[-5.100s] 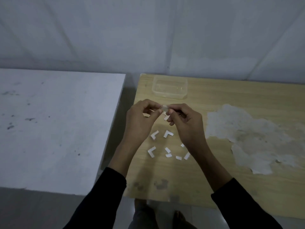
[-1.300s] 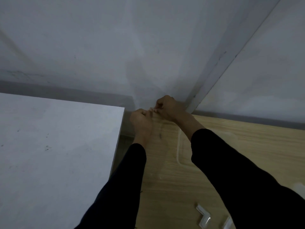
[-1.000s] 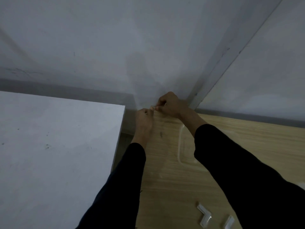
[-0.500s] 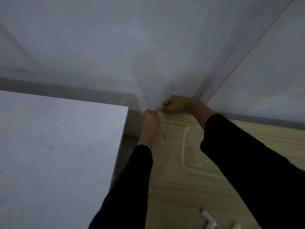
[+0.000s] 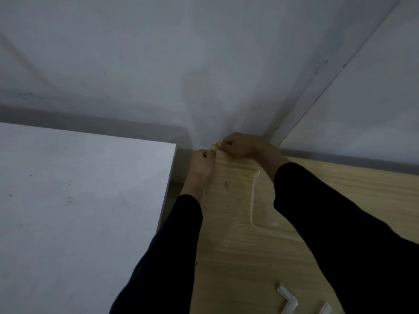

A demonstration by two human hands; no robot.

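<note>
The left hand (image 5: 202, 163) and right hand (image 5: 241, 146) meet at the far left corner of the wooden table (image 5: 238, 257), curled fingers pinching a small corner guard (image 5: 213, 146) onto it. This fitting seems nearly done, short of a firm press. Only a pale sliver shows between the fingertips, and more L-shaped pieces (image 5: 289, 301) wait nearby.

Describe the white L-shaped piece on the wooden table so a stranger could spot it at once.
Find the light wooden table right of the white table. At its near end, between the black sleeves, lies the white L-shaped plastic piece. It alone shows a right-angle bend; its white neighbour shows only a straight strip.
</note>
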